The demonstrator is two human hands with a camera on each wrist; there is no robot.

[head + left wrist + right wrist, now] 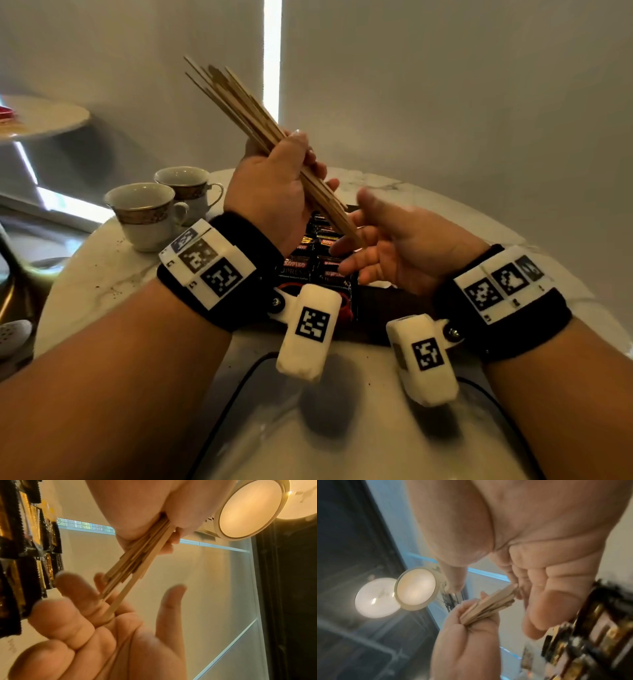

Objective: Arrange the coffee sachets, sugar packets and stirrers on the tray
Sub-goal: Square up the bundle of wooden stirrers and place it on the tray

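My left hand (274, 178) grips a bundle of several wooden stirrers (239, 109) in a fist, raised above the table and slanting up to the left. Their lower ends touch my right hand (387, 246), which is held open with its palm toward them. In the left wrist view the stirrers (137, 561) run from the left hand (145, 513) down into the fingers of the right hand (102, 635). Below both hands, black coffee sachets (308, 270) lie in rows on a dark tray (394, 308). The hands and wrist units hide much of the tray.
Two white cups with gold bands (144, 216) (186, 188) stand on the marble table (102, 274) left of the tray. A small round side table (41, 116) is at the back left. Black cables (233, 394) run over the near edge.
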